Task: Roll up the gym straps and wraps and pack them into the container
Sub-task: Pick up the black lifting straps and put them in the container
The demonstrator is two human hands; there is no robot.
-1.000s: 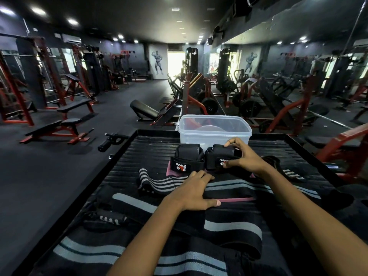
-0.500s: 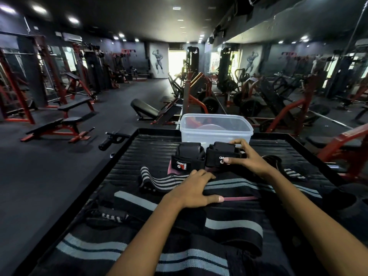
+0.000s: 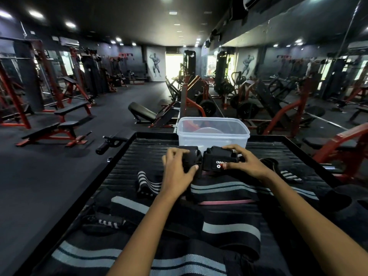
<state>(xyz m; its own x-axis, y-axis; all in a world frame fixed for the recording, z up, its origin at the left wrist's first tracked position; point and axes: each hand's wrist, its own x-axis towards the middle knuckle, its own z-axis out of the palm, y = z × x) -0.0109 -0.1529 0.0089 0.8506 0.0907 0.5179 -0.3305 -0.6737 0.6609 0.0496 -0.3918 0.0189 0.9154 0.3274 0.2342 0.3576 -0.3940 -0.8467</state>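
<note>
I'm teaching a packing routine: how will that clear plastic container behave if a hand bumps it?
The clear plastic container looks thin-walled and holds nothing I can make out, so it is probably light and would slide on the ribbed black mat. Being wide and low, it seems unlikely to tip.

Left hand, right hand curled, gripping.

Gripped two black rolled wraps side by side: left hand curled on the left wrap, right hand on the right wrap, just before the clear container, above striped wraps spread on the black platform
</note>
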